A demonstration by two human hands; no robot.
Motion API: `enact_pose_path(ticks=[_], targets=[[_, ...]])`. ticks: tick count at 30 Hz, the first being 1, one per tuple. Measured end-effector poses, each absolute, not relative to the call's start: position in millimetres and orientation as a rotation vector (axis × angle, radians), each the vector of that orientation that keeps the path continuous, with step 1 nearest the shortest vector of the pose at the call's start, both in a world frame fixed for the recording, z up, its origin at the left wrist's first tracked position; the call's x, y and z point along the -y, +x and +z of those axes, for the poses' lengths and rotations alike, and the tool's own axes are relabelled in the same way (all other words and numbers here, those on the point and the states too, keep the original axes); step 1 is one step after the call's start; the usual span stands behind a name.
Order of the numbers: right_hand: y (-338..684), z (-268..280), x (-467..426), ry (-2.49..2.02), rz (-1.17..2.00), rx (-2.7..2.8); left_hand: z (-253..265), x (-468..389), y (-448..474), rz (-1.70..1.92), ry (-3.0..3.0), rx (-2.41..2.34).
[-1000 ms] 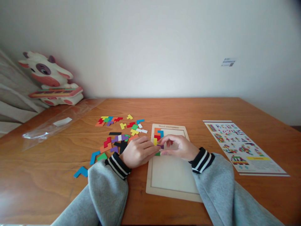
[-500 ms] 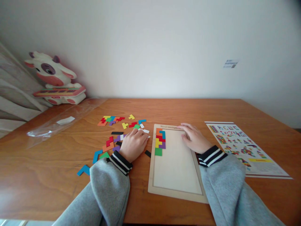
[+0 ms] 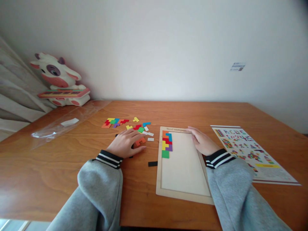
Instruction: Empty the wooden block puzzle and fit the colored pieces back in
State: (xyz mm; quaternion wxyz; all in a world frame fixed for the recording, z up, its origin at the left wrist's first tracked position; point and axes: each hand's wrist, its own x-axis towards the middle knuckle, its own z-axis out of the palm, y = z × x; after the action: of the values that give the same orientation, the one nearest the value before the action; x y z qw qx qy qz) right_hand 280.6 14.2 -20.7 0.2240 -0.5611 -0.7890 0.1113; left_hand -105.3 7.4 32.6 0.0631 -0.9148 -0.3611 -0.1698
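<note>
My left hand (image 3: pixel 126 141) lies palm down over a group of loose puzzle pieces, fingers stretched out. An orange piece (image 3: pixel 140 142) shows beside its fingers, and parts of black pieces peek out around it; whatever lies underneath is hidden. At right, my right hand (image 3: pixel 204 141) rests on the right rim of the wooden puzzle board (image 3: pixel 185 166), fingers extended along its top corner and the thumb over the inside. Blue, red, yellow, purple, orange and green pieces (image 3: pixel 166 144) fill the tray's upper left. A black strip (image 3: pixel 152 164) touches the board's left edge.
More coloured pieces (image 3: pixel 115 122) and white pieces (image 3: pixel 150 139) lie beyond my left hand. A printed pattern sheet (image 3: pixel 252 154) is on the right. Clear plastic wrapping (image 3: pixel 55 128) and a cow-shaped toy keyboard (image 3: pixel 64 93) occupy the left back, by the wall.
My left hand has moved left and spread out over the loose pieces. Blue and green pieces once visible at left are out of sight. The black strip has shifted against the board; my right hand stays there.
</note>
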Motion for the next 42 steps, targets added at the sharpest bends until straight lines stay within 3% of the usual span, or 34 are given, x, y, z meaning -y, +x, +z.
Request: enact_pose_path(ticks=[15,23,42], targets=[[283.7,-24.4,-18.5,-1.556,0.301,2.158,30.6,5.6,-88.5,-0.759,-2.884,0.881],[283.8,-25.1,-18.2,-1.542,0.284,2.15,27.2,14.4,-71.1,-0.533,-3.029,0.987],[281.9,-20.9,-17.6,-1.554,0.305,2.149,31.0,0.5,-99.4,-0.585,-2.991,1.009]])
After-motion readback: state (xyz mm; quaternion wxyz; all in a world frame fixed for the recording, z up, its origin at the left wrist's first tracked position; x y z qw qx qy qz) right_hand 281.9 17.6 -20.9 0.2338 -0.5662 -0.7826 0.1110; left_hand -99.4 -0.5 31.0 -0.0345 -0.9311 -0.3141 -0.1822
